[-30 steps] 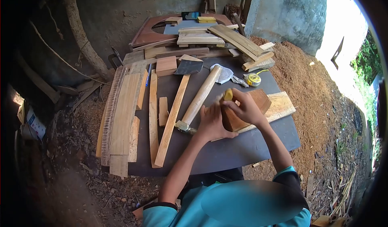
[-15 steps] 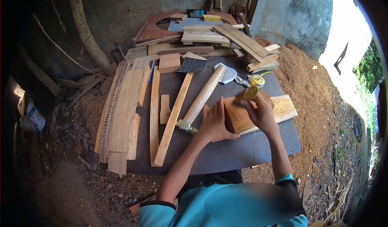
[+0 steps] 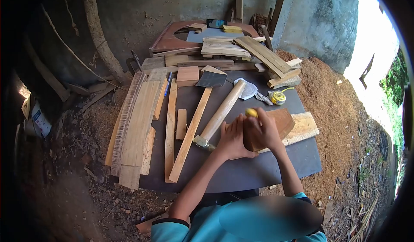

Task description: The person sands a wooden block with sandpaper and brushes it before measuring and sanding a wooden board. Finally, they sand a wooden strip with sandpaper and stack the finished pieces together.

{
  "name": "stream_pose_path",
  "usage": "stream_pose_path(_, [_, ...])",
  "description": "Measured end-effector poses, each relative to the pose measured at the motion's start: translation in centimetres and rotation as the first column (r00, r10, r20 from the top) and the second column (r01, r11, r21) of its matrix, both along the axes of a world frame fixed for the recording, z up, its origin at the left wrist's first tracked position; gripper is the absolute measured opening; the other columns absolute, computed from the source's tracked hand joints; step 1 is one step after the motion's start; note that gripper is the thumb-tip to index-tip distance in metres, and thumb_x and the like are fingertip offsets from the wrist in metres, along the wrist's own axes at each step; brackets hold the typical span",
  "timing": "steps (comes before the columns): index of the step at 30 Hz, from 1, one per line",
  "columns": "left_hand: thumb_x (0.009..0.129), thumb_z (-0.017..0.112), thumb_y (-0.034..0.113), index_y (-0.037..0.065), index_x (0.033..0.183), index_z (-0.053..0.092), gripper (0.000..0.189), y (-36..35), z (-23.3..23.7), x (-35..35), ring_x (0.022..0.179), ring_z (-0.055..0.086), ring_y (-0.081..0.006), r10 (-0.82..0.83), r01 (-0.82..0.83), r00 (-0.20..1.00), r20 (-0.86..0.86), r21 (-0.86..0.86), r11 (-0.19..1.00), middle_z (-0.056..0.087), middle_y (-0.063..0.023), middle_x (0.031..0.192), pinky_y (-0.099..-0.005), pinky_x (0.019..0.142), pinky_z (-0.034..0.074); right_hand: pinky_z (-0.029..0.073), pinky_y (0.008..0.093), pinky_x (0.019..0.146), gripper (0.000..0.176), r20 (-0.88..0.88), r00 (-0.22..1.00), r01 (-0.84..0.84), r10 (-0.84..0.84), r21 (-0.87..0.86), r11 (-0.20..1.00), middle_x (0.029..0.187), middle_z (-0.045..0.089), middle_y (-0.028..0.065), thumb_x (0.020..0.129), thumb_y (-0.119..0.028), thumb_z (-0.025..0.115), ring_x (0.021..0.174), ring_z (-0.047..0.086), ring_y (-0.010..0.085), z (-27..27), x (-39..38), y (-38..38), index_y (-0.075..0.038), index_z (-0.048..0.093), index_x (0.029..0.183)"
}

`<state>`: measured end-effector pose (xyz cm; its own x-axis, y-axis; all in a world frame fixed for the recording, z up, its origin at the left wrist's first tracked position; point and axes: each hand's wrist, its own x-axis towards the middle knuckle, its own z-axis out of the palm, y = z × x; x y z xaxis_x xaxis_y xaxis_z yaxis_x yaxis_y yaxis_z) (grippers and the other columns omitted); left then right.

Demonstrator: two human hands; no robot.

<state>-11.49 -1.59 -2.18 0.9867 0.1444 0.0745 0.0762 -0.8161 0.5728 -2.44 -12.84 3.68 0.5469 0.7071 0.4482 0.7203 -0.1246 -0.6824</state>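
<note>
The chunky, reddish-brown wooden block [image 3: 282, 122] has flat sides and sharp corners. It sits on a long, pale wooden plank [image 3: 304, 129] near the right edge of the dark grey worktop [image 3: 246, 173]. The left hand [image 3: 233, 140] has its thumb and fingers spread apart against the block's left end. The right hand [image 3: 265, 132] is closed around a yellow, round-ended tool [image 3: 251, 112], mostly hidden.

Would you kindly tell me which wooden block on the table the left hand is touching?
The large reddish-brown block on the pale board: the left hand rests against it, while other blocks lie apart.
</note>
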Motion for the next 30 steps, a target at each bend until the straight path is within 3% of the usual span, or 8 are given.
stream_pose_path(1, [0.049, 0.074, 0.065, -0.007, 0.14, -0.004, 0.139, 0.0, -0.2, -0.1, 0.136, 0.02, -0.032, 0.006, -0.006, 1.0, -0.002, 0.003, 1.0, 0.021, -0.0264, 0.142, -0.0548, 0.108, 0.006, 0.046, 0.0343, 0.066, 0.013, 0.177, 0.98, -0.108, 0.094, 0.071, 0.992, 0.083, 0.058, 0.0175, 0.087, -0.011, 0.054, 0.073, 0.058, 0.035, -0.9, -0.1, 0.1, 0.001, 0.054, 0.091])
stream_pose_path(4, [0.049, 0.073, 0.065, -0.007, 0.14, -0.005, 0.139, -0.2, -0.4, 0.1, 0.136, 0.021, -0.032, 0.029, -0.029, 1.0, 0.001, 0.01, 1.0, 0.02, -0.0262, 0.143, -0.0543, 0.109, 0.006, 0.046, 0.0325, 0.06, 0.013, -0.136, 0.983, -0.145, 0.122, -0.18, 0.973, 0.071, 0.058, 0.0141, 0.087, -0.012, 0.055, 0.065, 0.059, 0.0297, 1.6, -2.4, -3.2, 0.0, 0.056, 0.087])
stream_pose_path(5, [0.049, 0.073, 0.065, -0.007, 0.14, -0.005, 0.139, -0.2, -0.4, 0.0, 0.136, 0.021, -0.0321, 0.028, -0.028, 1.0, -0.008, 0.02, 0.999, 0.02, -0.0261, 0.143, -0.0542, 0.109, 0.006, 0.044, 0.0294, 0.056, 0.012, -0.535, 0.817, -0.192, 0.216, 0.101, 0.976, 0.062, 0.057, 0.0087, 0.085, -0.013, 0.058, 0.059, 0.059, 0.019, 1.3, -2.8, -4.0, -0.001, 0.057, 0.084])
stream_pose_path(12, [0.048, 0.073, 0.066, -0.007, 0.14, 0.0, 0.138, -0.2, -0.3, 0.0, 0.135, 0.021, -0.0327, -0.001, 0.001, 1.0, -0.009, 0.03, 1.0, 0.024, -0.0265, 0.141, -0.0546, 0.108, 0.008, 0.046, 0.023, 0.066, 0.011, -0.307, 0.948, 0.057, 0.082, 0.419, 0.906, 0.081, 0.053, 0.0025, 0.091, -0.008, 0.054, 0.071, 0.056, 0.0104, 0.9, 2.0, 2.2, 0.001, 0.048, 0.091])
stream_pose_path(17, [0.049, 0.073, 0.063, -0.006, 0.14, 0.0, 0.136, -0.3, -1.2, 0.4, 0.136, 0.02, -0.0321, 0.049, -0.05, 0.998, 0.03, 0.054, 0.997, 0.023, -0.0256, 0.142, -0.0548, 0.108, 0.007, 0.043, 0.0301, 0.055, 0.016, -0.067, 0.997, 0.02, -0.024, -0.06, 0.998, 0.064, 0.055, 0.009, 0.086, -0.011, 0.056, 0.061, 0.056, 0.0181, -0.2, -3.2, -1.9, 0.0, 0.047, 0.079])
stream_pose_path(20, [0.05, 0.072, 0.064, -0.006, 0.14, -0.004, 0.138, -0.1, -0.5, 0.2, 0.137, 0.019, -0.0316, 0.04, -0.04, 0.999, -0.021, 0.022, 0.999, 0.02, -0.0254, 0.144, -0.0546, 0.109, 0.007, 0.046, 0.0271, 0.055, 0.016, -0.654, 0.756, -0.167, -0.037, -0.247, 0.955, 0.065, 0.056, 0.0073, 0.084, -0.01, 0.057, 0.061, 0.059, 0.0138, 4.8, -4.8, -4.3, 0.001, 0.048, 0.077])
stream_pose_path(24, [0.051, 0.074, 0.063, -0.007, 0.14, -0.007, 0.139, -0.2, -0.6, 0.0, 0.134, 0.022, -0.0354, 0.025, -0.027, 0.999, 0.029, 0.071, 0.997, 0.023, -0.0274, 0.141, -0.0538, 0.108, 0.008, 0.041, 0.0264, 0.054, 0.021, -0.161, 0.987, 0.071, -0.014, 0.354, 0.933, 0.064, 0.057, 0.0062, 0.09, -0.014, 0.056, 0.059, 0.053, 0.0103, 2.7, 1.7, 0.6, 0.002, 0.054, 0.076])
stream_pose_path(30, [0.049, 0.077, 0.058, 0.0, 0.142, 0.0, 0.134, -0.2, -0.2, -0.2, 0.13, 0.028, -0.0374, 0.027, -0.027, 0.992, 0.12, -0.003, 1.0, 0.027, -0.0251, 0.138, -0.0573, 0.106, 0.011, 0.044, 0.0344, 0.053, 0.017, -0.029, 0.993, 0.106, -0.111, -0.133, 0.985, 0.059, 0.056, 0.0133, 0.077, -0.011, 0.059, 0.053, 0.057, 0.0258, -0.3, 0.3, -3.3, 0.001, 0.049, 0.07])
